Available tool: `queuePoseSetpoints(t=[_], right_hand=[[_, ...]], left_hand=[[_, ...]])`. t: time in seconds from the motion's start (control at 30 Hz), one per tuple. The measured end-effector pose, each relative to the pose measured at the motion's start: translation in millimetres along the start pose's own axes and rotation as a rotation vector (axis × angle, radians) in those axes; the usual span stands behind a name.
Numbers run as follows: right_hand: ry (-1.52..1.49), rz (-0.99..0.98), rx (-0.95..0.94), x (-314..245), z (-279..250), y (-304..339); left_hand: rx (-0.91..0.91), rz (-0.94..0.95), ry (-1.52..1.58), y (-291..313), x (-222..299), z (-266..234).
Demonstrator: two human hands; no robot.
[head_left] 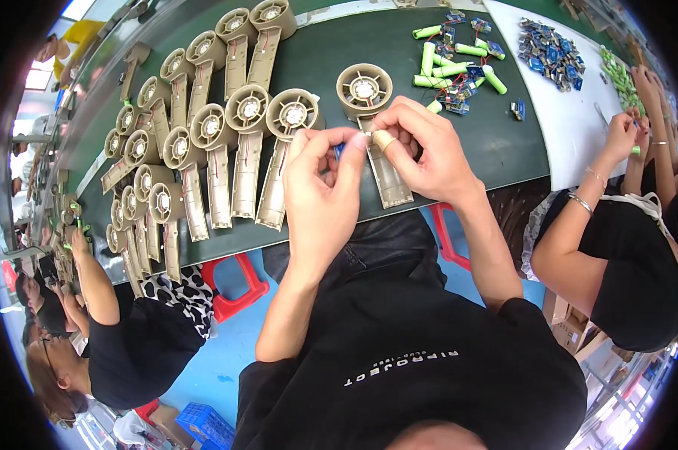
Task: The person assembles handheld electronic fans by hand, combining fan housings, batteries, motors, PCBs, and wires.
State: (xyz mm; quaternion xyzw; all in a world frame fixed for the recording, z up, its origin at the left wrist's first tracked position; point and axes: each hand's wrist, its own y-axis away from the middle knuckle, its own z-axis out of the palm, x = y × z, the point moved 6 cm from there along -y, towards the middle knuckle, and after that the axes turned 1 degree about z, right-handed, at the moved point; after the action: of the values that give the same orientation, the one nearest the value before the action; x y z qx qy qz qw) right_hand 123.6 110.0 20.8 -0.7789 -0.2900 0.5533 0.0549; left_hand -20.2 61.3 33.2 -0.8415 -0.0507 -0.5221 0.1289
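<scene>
In front of me on the table lies a khaki handheld fan half-shell (385,180), its round fan head pointing away from me and its handle toward me. Over the handle my left hand (320,191) is closed around a small blue circuit board (339,151), mostly covered by the fingers. Close beside it my right hand (427,150) is pinched, a beige finger cover on one digit. Both sets of fingertips almost meet at a tiny pale spot, perhaps a wire connector. What the right fingers grip is hidden.
More khaki fan half-shells (247,180) stand in rows on the dark green table (496,142) to my left. Green battery cells wired to boards (451,69) lie far right, beyond them a pile of blue boards (553,54) on a white sheet. Co-workers sit on both sides.
</scene>
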Motion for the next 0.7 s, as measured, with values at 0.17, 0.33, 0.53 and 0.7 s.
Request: queuePoseSetpoints(t=[0.17, 0.33, 0.53, 0.7], right_hand=[[0.004, 0.050, 0.009, 1, 2, 1], [-0.015, 0.053, 0.061, 4, 3, 1], [-0.029, 0.047, 0.092, 1, 5, 1], [-0.043, 0.076, 0.082, 2, 9, 1]], left_hand=[[-0.144, -0.073, 0.419, 4, -2, 3], [-0.137, -0.099, 0.332, 8, -12, 2], [-0.096, -0.060, 0.404, 8, -20, 5], [-0.055, 0.158, 0.178, 4, -15, -2]])
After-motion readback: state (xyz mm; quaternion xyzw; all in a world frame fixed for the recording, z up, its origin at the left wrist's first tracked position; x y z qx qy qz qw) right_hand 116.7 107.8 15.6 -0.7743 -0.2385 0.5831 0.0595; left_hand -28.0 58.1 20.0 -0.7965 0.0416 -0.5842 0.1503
